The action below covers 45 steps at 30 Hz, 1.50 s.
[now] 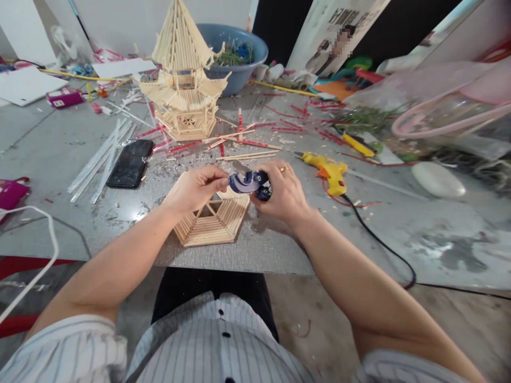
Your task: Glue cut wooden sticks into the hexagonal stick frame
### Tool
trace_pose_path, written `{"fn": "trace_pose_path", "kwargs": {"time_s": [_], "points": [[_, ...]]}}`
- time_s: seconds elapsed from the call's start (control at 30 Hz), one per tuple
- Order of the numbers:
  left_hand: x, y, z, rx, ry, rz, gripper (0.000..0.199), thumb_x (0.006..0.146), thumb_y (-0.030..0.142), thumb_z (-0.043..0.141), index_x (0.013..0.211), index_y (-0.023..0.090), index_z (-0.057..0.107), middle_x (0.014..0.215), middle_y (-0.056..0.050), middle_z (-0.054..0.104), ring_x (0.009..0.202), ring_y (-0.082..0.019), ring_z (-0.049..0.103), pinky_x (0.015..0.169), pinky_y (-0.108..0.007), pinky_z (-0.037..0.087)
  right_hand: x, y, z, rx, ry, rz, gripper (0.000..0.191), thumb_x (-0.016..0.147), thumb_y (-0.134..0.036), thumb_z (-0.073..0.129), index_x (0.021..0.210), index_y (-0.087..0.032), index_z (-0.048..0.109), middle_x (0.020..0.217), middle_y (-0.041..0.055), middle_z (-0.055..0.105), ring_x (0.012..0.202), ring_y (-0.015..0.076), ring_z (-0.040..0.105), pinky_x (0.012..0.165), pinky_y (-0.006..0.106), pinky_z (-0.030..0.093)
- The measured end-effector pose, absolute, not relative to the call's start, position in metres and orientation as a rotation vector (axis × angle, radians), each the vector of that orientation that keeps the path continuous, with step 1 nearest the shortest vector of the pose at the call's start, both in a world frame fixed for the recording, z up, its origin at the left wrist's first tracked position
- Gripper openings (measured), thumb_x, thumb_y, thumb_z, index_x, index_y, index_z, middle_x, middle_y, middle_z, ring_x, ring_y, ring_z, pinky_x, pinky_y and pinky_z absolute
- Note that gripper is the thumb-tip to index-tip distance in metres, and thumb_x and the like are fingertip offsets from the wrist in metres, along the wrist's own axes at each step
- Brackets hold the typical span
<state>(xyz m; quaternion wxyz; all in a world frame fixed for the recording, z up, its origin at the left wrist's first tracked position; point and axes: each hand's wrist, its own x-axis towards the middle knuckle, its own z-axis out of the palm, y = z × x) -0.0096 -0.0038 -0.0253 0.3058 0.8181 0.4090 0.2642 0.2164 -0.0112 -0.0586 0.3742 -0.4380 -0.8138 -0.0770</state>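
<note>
My right hand (283,191) is wrapped around a pair of dark-blue cutting shears (248,182) with a curved jaw and a metal blade pointing left. At the tip of that jaw, my left hand (199,186) is closed in a pinch. Whatever lies between its fingers is too small or hidden to make out. Below both hands, a hexagonal panel of wooden sticks (208,232) lies flat on the table, its far side partly covered by the hands. Several loose wooden sticks (249,156) lie just beyond the shears.
A stick-built pagoda (187,98) stands behind, before a blue basin (239,72). To the right lie a yellow glue gun (331,173) with a black cord, a yellow utility knife (358,144) and a white mouse (438,178). A black phone (130,164) and clear glue sticks (96,159) lie left.
</note>
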Motion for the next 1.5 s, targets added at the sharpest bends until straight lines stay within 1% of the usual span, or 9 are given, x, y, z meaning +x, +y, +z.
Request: {"fn": "trace_pose_path", "kwargs": {"time_s": [0.13,0.3,0.47,0.63,0.8,1.07,1.2,1.33,1.5], "points": [[-0.007,-0.003,-0.030,2.003,1.143,0.850,0.032,0.088,0.045,0.049,0.090,0.017,0.064,0.071,-0.003,0.065,0.066,-0.011,0.057,0.059,-0.024,0.043,0.221,-0.011,-0.056,-0.993,-2.021,0.007,0.042,0.066,-0.024,0.062,0.107,-0.025,0.052,0.103,0.0076,0.064,0.096,0.0270,0.060,0.082,0.046,0.050],[-0.009,0.002,-0.033,1.960,0.940,1.013,0.024,0.085,0.038,0.055,0.083,0.016,0.062,0.117,-0.009,0.064,0.105,-0.017,0.060,0.092,-0.035,0.044,0.224,-0.015,-0.045,-0.893,-1.641,0.589,0.026,0.073,-0.036,0.063,0.096,-0.026,0.060,0.094,0.0027,0.068,0.090,0.0218,0.064,0.085,0.042,0.050],[-0.008,0.001,-0.030,1.942,0.818,0.859,0.020,0.082,0.036,0.059,0.078,0.016,0.063,0.139,-0.012,0.050,0.130,-0.023,0.046,0.108,-0.044,0.029,0.215,-0.018,-0.033,-0.745,-1.317,1.162,0.038,0.067,-0.057,0.057,0.091,-0.027,0.061,0.087,0.0046,0.069,0.097,0.0277,0.065,0.083,0.047,0.052],[0.000,-0.011,-0.027,1.840,0.704,0.550,0.019,0.082,0.033,0.057,0.076,0.015,0.062,0.107,-0.008,0.066,0.099,-0.017,0.060,0.088,-0.034,0.043,0.212,-0.019,-0.032,-0.760,-1.184,1.382,0.046,0.066,-0.062,0.053,0.095,-0.028,0.061,0.090,0.0046,0.069,0.096,0.0288,0.065,0.078,0.050,0.052],[0.005,-0.018,-0.025,1.863,0.682,0.614,0.016,0.081,0.029,0.058,0.072,0.015,0.058,0.083,-0.001,0.059,0.070,-0.008,0.052,0.068,-0.024,0.041,0.214,-0.014,-0.038,-0.762,-1.117,1.432,0.056,0.067,-0.073,0.048,0.094,-0.027,0.061,0.090,0.0052,0.069,0.090,0.0272,0.067,0.070,0.047,0.054],[0.004,-0.020,-0.029,2.177,0.748,0.966,0.019,0.088,0.028,0.050,0.079,0.015,0.059,0.084,-0.005,0.056,0.076,-0.012,0.057,0.067,-0.026,0.046,0.207,0.003,-0.060,-1.139,-0.969,0.788,0.053,0.072,-0.076,0.049,0.071,-0.023,0.044,0.062,-0.0028,0.053,0.047,0.0105,0.054,0.044,0.025,0.044],[0.006,-0.023,-0.030,2.385,0.656,1.138,0.014,0.088,0.023,0.052,0.081,0.015,0.061,0.096,-0.010,0.060,0.094,-0.017,0.060,0.079,-0.031,0.049,0.201,-0.004,-0.060,-1.117,-0.962,0.612,0.052,0.070,-0.076,0.050,0.079,-0.026,0.040,0.067,-0.0045,0.050,0.057,0.0124,0.057,0.061,0.031,0.051],[0.009,-0.029,-0.028,2.544,0.615,1.217,0.010,0.088,0.018,0.051,0.084,0.014,0.059,0.107,-0.013,0.057,0.099,-0.018,0.060,0.084,-0.033,0.051,0.195,-0.015,-0.058,-1.073,-0.957,0.660,0.054,0.068,-0.073,0.056,0.096,-0.028,0.041,0.098,0.0015,0.056,0.100,0.0182,0.059,0.098,0.044,0.043],[0.014,-0.037,-0.030,2.698,0.612,1.051,0.012,0.090,0.019,0.047,0.086,0.013,0.058,0.117,-0.017,0.052,0.106,-0.020,0.058,0.088,-0.035,0.051,0.190,-0.024,-0.056,-0.980,-0.982,0.872,0.076,0.056,-0.063,0.072,0.117,-0.035,0.038,0.127,0.0020,0.047,0.123,0.0234,0.046,0.105,0.053,0.034]]}}
